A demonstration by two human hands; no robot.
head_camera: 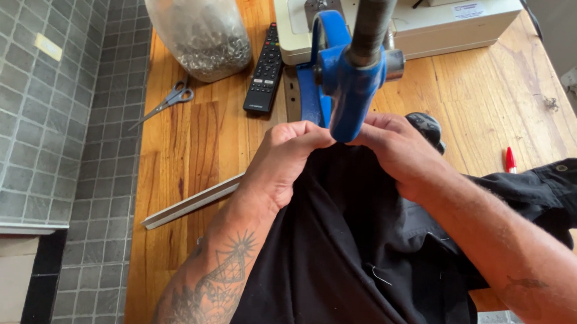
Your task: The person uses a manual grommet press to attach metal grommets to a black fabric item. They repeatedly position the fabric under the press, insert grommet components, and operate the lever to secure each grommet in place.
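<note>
Head view: both hands are pinching black fabric (356,253) under the head of a blue hand press (347,72).

Room is lying open on the wooden worktop (189,142) to the left of the fingers, where scissors (171,100), a remote control (265,70) and a flat metal ruler (192,203) are sitting well apart; the tiled wall edge is closing off that side beyond them. Right of the fingers, the fabric is trailing off toward the worktop's edge, near a red pen (510,160). The left hand (285,158) is curling its fingers shut on a fold of the fabric just below the press head, and the right hand (399,149) is gripping the same fold beside it, fingertips nearly meeting. Both forearms are angling inward and up from the lower corners, wrists bent toward the press.
</note>
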